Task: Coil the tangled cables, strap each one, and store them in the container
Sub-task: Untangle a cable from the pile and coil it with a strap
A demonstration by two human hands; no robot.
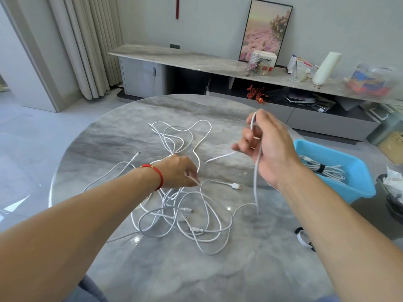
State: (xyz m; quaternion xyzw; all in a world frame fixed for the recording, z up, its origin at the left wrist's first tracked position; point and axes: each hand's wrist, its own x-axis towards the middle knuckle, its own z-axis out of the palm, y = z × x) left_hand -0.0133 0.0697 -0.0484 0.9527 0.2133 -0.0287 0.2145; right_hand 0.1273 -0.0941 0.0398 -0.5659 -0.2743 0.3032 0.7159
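Cables, thin white ones in a loose tangle [187,205], lie spread over the middle of the round grey marble worktop [152,269], their loops crossing one another from the far side toward the near edge. My left hand [178,171] is low over the tangle, its grip pinching one white strand between thumb and fingertips; a red cord bracelet [156,174] sits on that wrist. My right hand [268,147] is raised above the worktop, fingers curled around a doubled length of white cable [257,171] that hangs down from the fist and trails back to the worktop, with a short loose end sticking out to the left. A white plug end [235,185] rests on the worktop between my two hands. To the right, at the worktop's rim, stands a light blue plastic container [340,158] with coiled white cables bound by a black strap [320,168] inside it. Near my right forearm, close to the right edge, lie black-and-white straps [302,236]. Bare marble shows on the near side and on the far left of the worktop, away from the tangle.
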